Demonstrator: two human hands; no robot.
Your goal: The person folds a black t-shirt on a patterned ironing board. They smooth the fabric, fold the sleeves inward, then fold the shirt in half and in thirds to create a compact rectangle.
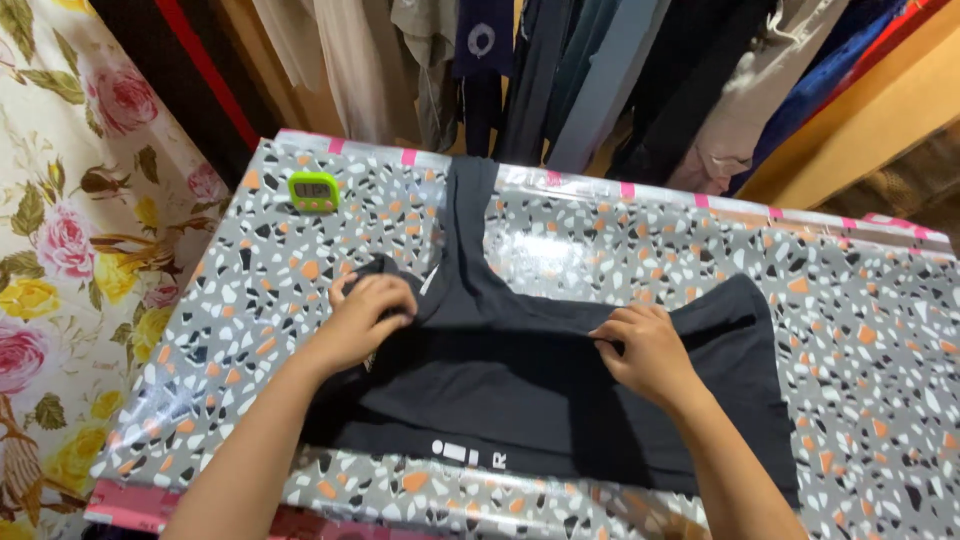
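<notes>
1. Black cloth fills the middle of the head view: a dark garment (520, 380) lies flat on the table (850, 330), running from centre to lower right, with one narrow strip of it reaching up toward the table's far edge.
2. My left hand (365, 315), left of centre, has its fingers curled down onto the garment's upper left corner, bunching the cloth beneath them.
3. My right hand (645, 350), right of centre, pinches a fold along the garment's upper edge, fingers closed on the fabric.
4. The two hands sit well apart, both touching the garment.
5. Some white print marks show near the garment's lower edge, bottom centre.
6. The table has a glossy grey speckled cover with white, black and orange chips, and pink tape along its far edge.
7. A small green timer (313, 190) stands in the upper left of the table, apart from the garment.
8. Hanging clothes (560, 70) cross the top of the frame; a floral curtain (60, 230) fills the left side.
</notes>
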